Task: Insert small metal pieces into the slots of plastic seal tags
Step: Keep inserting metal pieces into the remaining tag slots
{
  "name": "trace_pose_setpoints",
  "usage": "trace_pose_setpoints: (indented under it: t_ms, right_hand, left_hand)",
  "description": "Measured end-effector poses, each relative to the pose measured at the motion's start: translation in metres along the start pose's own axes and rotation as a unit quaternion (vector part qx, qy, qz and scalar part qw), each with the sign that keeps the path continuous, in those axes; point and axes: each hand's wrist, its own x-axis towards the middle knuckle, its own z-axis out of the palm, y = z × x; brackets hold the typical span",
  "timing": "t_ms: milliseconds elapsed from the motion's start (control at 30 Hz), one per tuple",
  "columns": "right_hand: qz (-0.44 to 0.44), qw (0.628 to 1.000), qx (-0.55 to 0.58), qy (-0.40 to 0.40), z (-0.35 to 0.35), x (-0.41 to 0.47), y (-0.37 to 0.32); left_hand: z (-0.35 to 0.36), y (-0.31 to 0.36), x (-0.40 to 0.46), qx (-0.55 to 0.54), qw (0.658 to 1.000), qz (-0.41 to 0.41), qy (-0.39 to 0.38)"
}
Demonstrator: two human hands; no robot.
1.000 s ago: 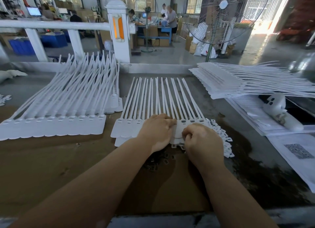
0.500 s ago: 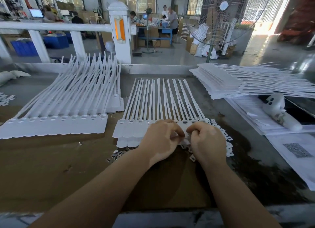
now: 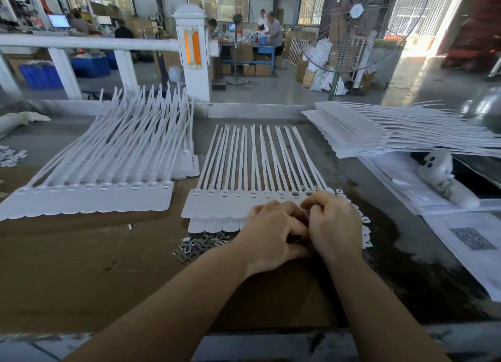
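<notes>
A strip of white plastic seal tags (image 3: 217, 208) lies flat in the middle of the bench, straps pointing away from me, slots (image 3: 296, 194) along the head row. A second strip peeks out beneath it. My left hand (image 3: 273, 233) rests curled on the tag heads, and dark metal pieces show at its thumb side. Touching it on the right, my right hand (image 3: 334, 220) is curled with its fingertips pinched together just below the slots at the strip's right end; what they pinch is hidden. A loose pile of small metal pieces (image 3: 200, 244) lies left of my left wrist.
A stack of tag strips (image 3: 89, 199) fans out on the left, and another flat stack (image 3: 379, 134) sits at the right rear. Small white clips (image 3: 364, 226) lie right of my right hand. Papers (image 3: 471, 239) and a white handheld device (image 3: 442, 177) are at far right. A white railing (image 3: 81, 43) stands behind.
Both hands have drawn together and slid slightly right and toward me on the tag heads. The metal pile, covered by my left arm a second ago, is now exposed.
</notes>
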Motion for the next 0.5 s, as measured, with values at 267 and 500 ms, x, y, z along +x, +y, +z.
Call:
trace_pose_setpoints:
  t_ms: [267,500]
  right_hand:
    - [0.003,1.000,0.006,-0.004,-0.001,0.000,0.000]
    - [-0.005,1.000,0.006,-0.001,-0.001,-0.001,-0.001]
  left_hand:
    - [0.000,0.000,0.002,-0.050,0.998,-0.025,0.006]
    - [-0.011,-0.004,0.006,-0.205,0.967,-0.101,0.114]
